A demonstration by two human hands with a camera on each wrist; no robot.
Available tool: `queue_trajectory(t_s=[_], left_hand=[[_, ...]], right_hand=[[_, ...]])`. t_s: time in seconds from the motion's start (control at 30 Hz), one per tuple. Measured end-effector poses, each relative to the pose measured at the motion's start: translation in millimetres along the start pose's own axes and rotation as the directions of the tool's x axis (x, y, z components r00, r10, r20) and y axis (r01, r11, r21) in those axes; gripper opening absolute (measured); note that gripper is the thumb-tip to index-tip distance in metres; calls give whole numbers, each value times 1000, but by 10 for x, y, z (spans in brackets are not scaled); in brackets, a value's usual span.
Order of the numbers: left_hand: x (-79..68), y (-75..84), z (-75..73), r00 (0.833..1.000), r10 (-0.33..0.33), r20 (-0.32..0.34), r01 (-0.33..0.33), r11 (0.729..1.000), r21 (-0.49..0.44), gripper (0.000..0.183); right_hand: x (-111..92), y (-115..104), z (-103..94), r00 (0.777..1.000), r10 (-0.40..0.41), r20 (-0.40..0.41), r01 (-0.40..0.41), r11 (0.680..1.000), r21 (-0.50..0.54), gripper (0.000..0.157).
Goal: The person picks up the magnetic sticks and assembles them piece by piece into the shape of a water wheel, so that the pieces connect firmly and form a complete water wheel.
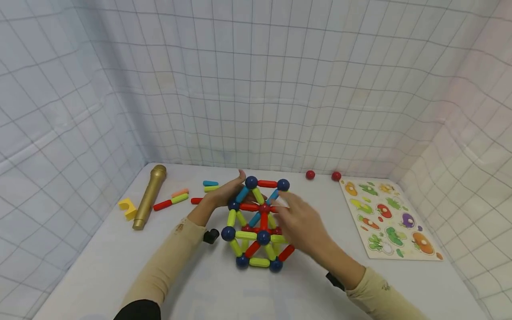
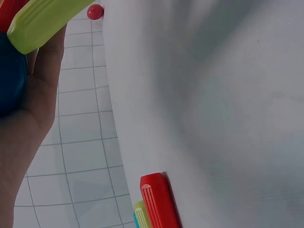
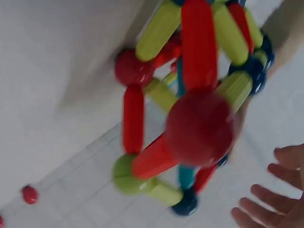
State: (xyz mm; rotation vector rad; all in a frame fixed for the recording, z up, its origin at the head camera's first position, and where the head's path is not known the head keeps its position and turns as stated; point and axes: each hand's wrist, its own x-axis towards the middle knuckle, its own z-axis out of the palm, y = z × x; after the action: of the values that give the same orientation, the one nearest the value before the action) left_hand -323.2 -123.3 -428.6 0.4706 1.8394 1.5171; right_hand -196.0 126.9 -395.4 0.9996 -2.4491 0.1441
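Observation:
A magnetic ball-and-rod structure (image 1: 260, 235), with blue and red balls and green, red and blue rods, stands mid-table. My left hand (image 1: 228, 193) supports its upper left from behind, thumb straight up, other fingers stretched behind the rods and partly hidden. In the left wrist view, a blue ball (image 2: 12, 76) lies against the palm of that hand (image 2: 38, 99). On the structure's right side is my right hand (image 1: 302, 222), blurred in the head view. The right wrist view has its fingers (image 3: 266, 209) spread beside the structure, apart from a large red ball (image 3: 199, 128).
On the left lie a golden tube (image 1: 150, 198), a yellow block (image 1: 128, 209) and loose rods (image 1: 171, 202). Two red balls, one of them this ball (image 1: 310, 175), sit at the back edge. A vegetable puzzle board (image 1: 364, 242) lies right; white gridded cloth (image 1: 256, 89) encloses the table.

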Motion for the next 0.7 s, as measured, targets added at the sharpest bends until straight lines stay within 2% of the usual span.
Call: queue_trajectory(t_s=[0.03, 0.07, 0.1, 0.13, 0.2, 0.23, 0.27, 0.3, 0.4, 0.53, 0.6, 0.7], left_hand=[[2, 26, -4, 1000, -9, -3, 9, 1000, 0, 117], [8, 53, -8, 1000, -13, -2, 13, 1000, 0, 117], [21, 84, -10, 1000, -7, 7, 7, 1000, 0, 117], [33, 116, -10, 1000, -8, 13, 8, 1000, 3, 115], [68, 174, -3, 999, -13, 40, 13, 1000, -6, 110], [86, 196, 7, 998, -13, 58, 13, 1000, -9, 107], [104, 215, 23, 997, -13, 76, 14, 1000, -10, 102], [115, 230, 41, 996, -21, 87, 22, 1000, -6, 97], [116, 250, 90, 994, -51, 98, 51, 999, 3, 84], [72, 285, 103, 994, -58, 97, 55, 998, 43, 79], [40, 304, 94, 993, -54, 101, 47, 997, 69, 79], [2, 310, 100, 993, -44, 114, 32, 994, 104, 79]], right_hand=[[16, -132, -6, 988, -155, -7, 154, 985, -84, 51], [25, -249, 10, 954, -300, 22, 300, 942, -150, 53], [26, -349, 50, 905, -418, 78, 425, 882, -205, 56], [21, -429, 100, 854, -497, 152, 520, 820, -239, 59], [-7, -521, 228, 772, -563, 297, 633, 722, -279, 63], [-27, -539, 293, 745, -565, 355, 663, 685, -300, 65], [-46, -545, 353, 728, -560, 397, 681, 659, -320, 68], [-66, -545, 401, 720, -550, 423, 689, 639, -342, 71], [-116, -549, 473, 715, -513, 474, 697, 577, -426, 81], [-159, -584, 465, 709, -463, 531, 704, 505, -499, 94], [-170, -597, 461, 708, -445, 548, 705, 484, -519, 99], [-186, -615, 457, 712, -426, 558, 701, 469, -537, 102]])
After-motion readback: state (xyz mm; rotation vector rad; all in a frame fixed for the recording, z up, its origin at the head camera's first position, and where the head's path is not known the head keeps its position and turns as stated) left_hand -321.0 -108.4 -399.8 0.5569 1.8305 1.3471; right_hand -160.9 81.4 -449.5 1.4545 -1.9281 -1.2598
